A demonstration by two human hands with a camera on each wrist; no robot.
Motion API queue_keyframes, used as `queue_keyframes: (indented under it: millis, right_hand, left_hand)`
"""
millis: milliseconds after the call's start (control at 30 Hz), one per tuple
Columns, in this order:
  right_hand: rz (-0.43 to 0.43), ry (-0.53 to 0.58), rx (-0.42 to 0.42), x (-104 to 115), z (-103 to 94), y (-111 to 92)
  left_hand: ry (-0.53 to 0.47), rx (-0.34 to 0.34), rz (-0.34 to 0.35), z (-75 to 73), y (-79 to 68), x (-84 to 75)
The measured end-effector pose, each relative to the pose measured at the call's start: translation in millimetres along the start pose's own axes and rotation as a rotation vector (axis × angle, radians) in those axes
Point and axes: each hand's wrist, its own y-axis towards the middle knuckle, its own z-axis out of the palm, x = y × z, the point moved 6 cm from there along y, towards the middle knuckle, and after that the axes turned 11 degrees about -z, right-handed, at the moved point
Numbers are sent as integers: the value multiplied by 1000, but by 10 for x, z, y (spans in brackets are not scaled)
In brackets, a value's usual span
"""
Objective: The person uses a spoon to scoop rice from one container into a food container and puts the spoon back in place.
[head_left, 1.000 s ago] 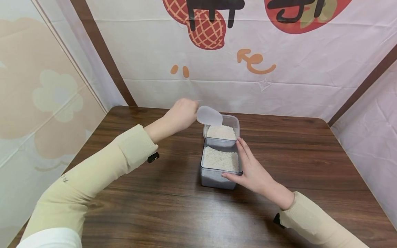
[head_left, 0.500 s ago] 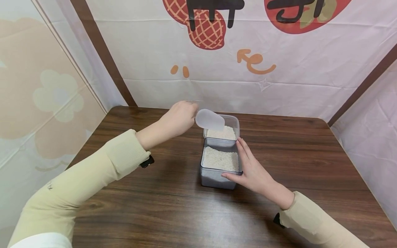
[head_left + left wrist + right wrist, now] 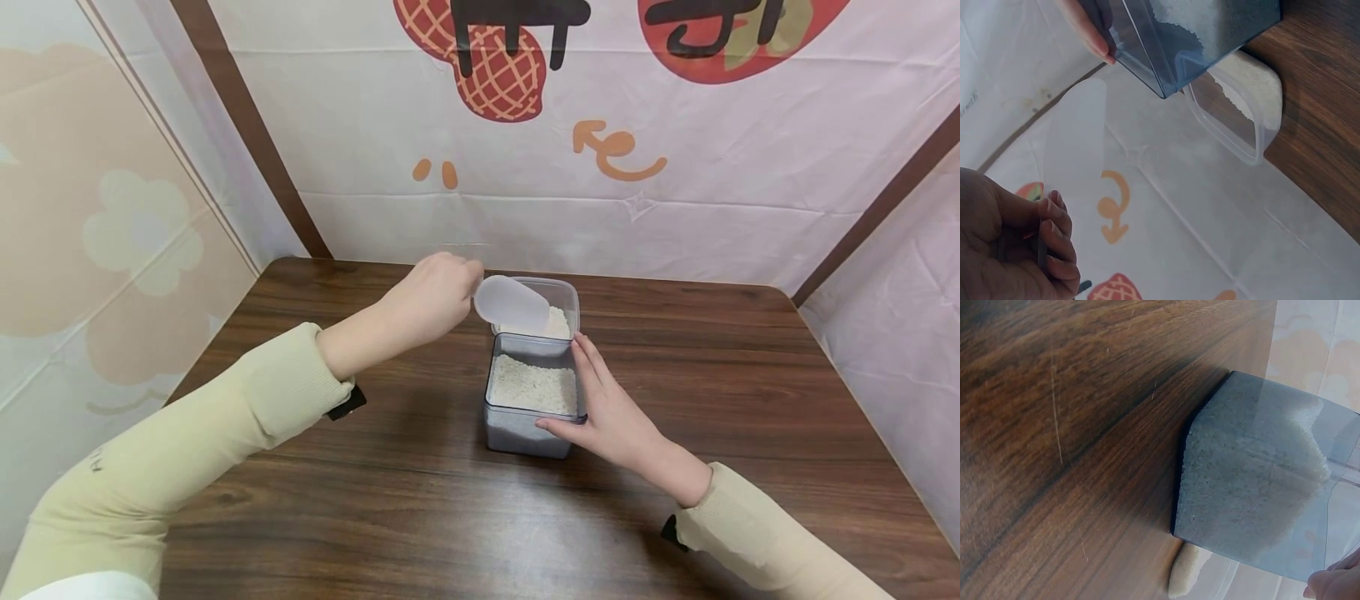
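My left hand holds a translucent white scoop by its handle, as the left wrist view shows. The scoop's tilted blade hangs over a clear plastic container with white rice in it, and hides part of that rice. In front of it stands a bluish-grey see-through bin, also partly filled with rice. My right hand grips the bin's right side, thumb on the near face and fingers at the far right corner. In the right wrist view, rice is seen through the bin's wall.
Both containers stand on a dark wood-grain table. A pale printed cloth hangs behind the table's back edge, with more cloth at the left and right sides.
My left hand and the scoop have come slightly down and nearer, with the left forearm drawn back. The scoop now covers more of the rear container's rice. My right hand and both containers stay put.
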Motion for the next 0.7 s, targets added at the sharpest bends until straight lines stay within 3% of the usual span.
queue_keyframes:
  millis: [700]
  right_hand:
    - [5,13,2,-12,3,4]
  left_hand:
    - [95,-17,92,113,-156,-125]
